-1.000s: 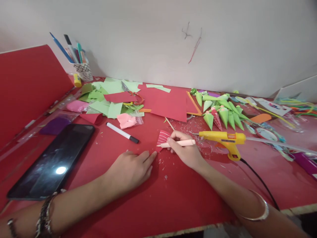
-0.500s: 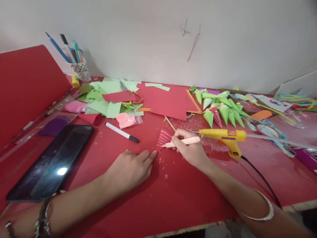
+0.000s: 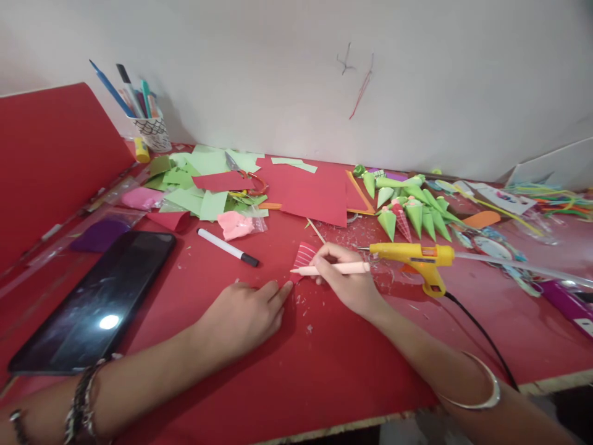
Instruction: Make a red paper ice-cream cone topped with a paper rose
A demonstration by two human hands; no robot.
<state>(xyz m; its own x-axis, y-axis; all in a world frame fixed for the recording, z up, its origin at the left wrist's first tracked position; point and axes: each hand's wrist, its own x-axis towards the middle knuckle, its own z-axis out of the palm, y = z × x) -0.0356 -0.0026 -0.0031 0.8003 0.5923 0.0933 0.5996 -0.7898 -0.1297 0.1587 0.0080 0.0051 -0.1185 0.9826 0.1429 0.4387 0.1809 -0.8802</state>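
A small red paper piece (image 3: 305, 255) with pale stripes lies on the red tabletop. At its lower corner rests the index fingertip of my left hand (image 3: 250, 312), fingers stretched out and the palm down on the table. My right hand (image 3: 345, 278) is closed round a pale peach marker pen (image 3: 349, 268), its tip at the paper's left edge. The fingers hide part of the paper's right side. A white marker (image 3: 227, 247) with a black cap lies to the left, beyond my left hand.
A yellow glue gun (image 3: 417, 253) with a black cord lies right of my right hand. Green paper cones (image 3: 414, 216) are heaped behind it. A phone (image 3: 97, 296) lies at left, a pen cup (image 3: 151, 133) behind. Scissors (image 3: 259, 182) sit among green paper scraps (image 3: 185, 199).
My right hand and the marker pen have shifted slightly left, the tip moving across the paper to its left edge. The left hand has stayed in place.
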